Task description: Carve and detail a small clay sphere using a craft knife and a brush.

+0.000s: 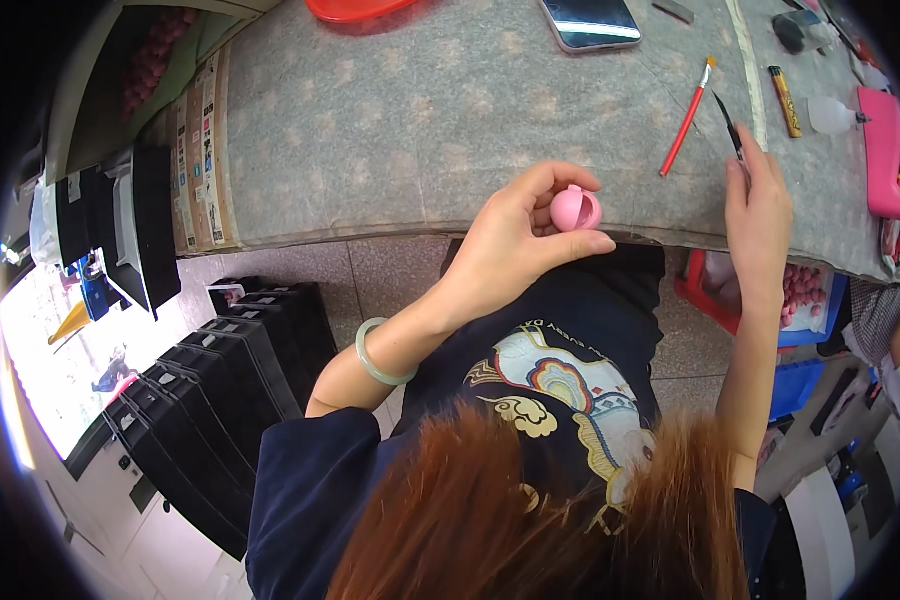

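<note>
My left hand (530, 225) pinches a small pink hollow ball (567, 208) between thumb and fingers, just over the table's near edge. The ball has an opening on its right side and a small tab on top. Farther right, the fingers of my right hand (759, 195) are closed on a thin black pointed tool (728, 122), its tip aimed away from me. Its lower part is hidden in my fingers, so its exact kind cannot be made out. Left of the tool lies a red-handled paintbrush (686, 125), apart from my hand.
A grey patterned cloth (370, 140) covers the table. Toward the back lie a phone (590, 22) and a red dish (355, 8). On the right are a yellow tube (785, 103), a squeeze bottle (830, 116) and a pink tool (878, 150). Black cases (220, 390) stand at lower left.
</note>
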`<action>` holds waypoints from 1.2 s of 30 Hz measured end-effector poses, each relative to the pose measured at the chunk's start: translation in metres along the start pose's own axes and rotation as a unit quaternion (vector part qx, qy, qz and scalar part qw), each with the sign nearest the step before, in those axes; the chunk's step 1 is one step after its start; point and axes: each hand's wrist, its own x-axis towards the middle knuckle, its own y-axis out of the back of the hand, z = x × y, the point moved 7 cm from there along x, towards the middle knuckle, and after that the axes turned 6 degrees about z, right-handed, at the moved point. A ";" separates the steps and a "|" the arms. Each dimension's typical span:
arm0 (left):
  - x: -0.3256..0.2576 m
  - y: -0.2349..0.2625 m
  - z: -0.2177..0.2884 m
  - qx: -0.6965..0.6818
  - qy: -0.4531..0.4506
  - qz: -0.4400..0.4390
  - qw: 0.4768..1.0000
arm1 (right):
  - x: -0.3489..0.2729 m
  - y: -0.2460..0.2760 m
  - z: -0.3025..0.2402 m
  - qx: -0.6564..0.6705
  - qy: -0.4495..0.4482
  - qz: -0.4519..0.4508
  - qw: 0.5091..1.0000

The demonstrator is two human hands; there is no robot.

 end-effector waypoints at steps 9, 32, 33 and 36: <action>-0.006 0.000 0.006 0.050 -0.018 0.013 0.999 | -0.033 0.008 -0.087 0.332 0.162 -0.137 0.919; -0.015 -0.028 -0.011 -0.298 0.094 -0.216 0.925 | -0.044 0.019 -0.099 0.346 0.193 -0.084 0.914; -0.015 -0.027 -0.012 -0.287 0.097 -0.208 0.930 | -0.044 0.019 -0.098 0.346 0.193 -0.084 0.914; -0.016 -0.027 -0.011 -0.323 0.102 -0.216 0.916 | -0.041 0.019 -0.098 0.348 0.183 -0.089 0.915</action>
